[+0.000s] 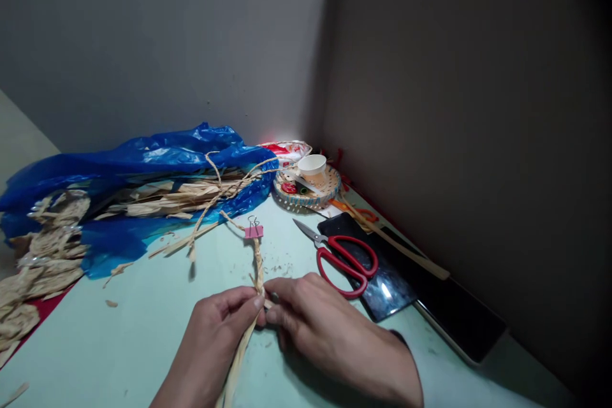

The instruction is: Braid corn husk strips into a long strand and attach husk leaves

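Observation:
A braid of pale dried husk strips [259, 261] runs toward me from a pink binder clip [254, 231] on the table. My left hand [222, 322] pinches the braid at its near end between thumb and fingers. Close against it, my right hand [310, 315] is closed on a short strand at the braid's right side. Loose husk strips [238, 363] trail from under my left hand toward the lower edge of the view. Red-handled scissors [342, 261] lie to the right of the braid, blades pointing away and left.
At the back left, a blue plastic bag [191, 140] holds dried husks [176, 196]. Coiled husk braids [52, 242] are piled at left. A paper cup [312, 169] stands in a woven tray [299, 206]. Two dark phone-like slabs [389, 296] lie at right beside the wall.

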